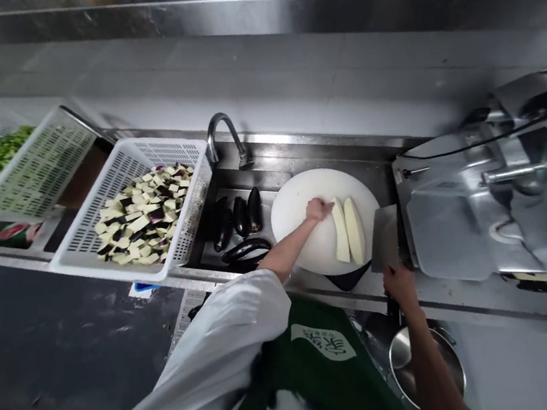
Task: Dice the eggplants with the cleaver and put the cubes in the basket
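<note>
A round white cutting board [298, 205] lies over the steel sink. Two pale eggplant halves [348, 230] lie on it, cut side up. My left hand [318, 209] rests on the board at the top end of the left half, fingers closed and touching it. My right hand [398, 280] grips the handle of a cleaver [385, 238], whose blade lies just right of the halves at the board's edge. Several whole dark eggplants [242, 226] lie in the sink to the left of the board.
A white perforated basket [114, 185] of diced eggplant leans on the sink's left rim. Another basket [41, 168] with chopped green vegetables is farther left. A tap [224, 134] stands behind the sink. A metal machine [495, 203] is on the right, a steel bowl [404, 356] below.
</note>
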Motion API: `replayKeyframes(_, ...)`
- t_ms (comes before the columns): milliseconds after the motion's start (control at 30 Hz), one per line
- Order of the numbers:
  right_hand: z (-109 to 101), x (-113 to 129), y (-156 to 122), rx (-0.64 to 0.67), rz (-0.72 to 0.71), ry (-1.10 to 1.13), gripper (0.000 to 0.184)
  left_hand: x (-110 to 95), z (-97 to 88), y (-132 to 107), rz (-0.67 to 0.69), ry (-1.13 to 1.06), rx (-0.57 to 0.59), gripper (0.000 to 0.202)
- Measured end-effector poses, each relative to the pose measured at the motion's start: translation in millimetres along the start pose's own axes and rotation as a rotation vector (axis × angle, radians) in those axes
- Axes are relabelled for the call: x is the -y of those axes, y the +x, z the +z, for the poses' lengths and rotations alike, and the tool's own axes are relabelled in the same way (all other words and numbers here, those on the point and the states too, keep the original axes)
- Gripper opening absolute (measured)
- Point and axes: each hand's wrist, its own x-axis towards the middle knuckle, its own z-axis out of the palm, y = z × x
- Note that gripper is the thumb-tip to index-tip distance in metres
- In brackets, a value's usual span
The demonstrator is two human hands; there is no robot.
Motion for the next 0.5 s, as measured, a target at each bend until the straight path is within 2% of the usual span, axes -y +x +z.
replayKeyframes(67, 3, 1, -2, 0.004, 0.016, 0.013, 0.039, -5, 19.4, 8, -0.225, -0.055, 0.072, 0.038)
replayKeyframes(100, 4, 2, -2, 0.007, 0.021, 0.02, 0.039, -7, 25.4, 10, -0.27, -0.066, 0.103, 0.036)
replayKeyframes(200, 6, 2, -1, 0.004, 0.012, 0.048, 0.04, -13, 36.1, 10, -0.303, -0.114, 0.14, 0.024)
replayKeyframes(300, 8, -2, 0, 0.0, 0.025, 0.062, 0.039, -20, 28.5, 2, -0.283, -0.196, 0.106, 0.015)
replayKeyframes(367, 9, -5, 0, 0.001, 0.026, 0.067, 0.039, -22, 3.2, -9, -0.247, -0.244, 0.053, 0.012)
replayKeyframes(400, 9, -5, 0, 0.003, 0.022, 0.067, 0.039, -20, -16.9, -18, -0.232, -0.254, 0.027, 0.012)
replayKeyframes(500, 10, -5, -1, -0.009, 0.015, 0.036, 0.037, 2, -102.0, -64, -0.173, -0.207, -0.051, 0.012)
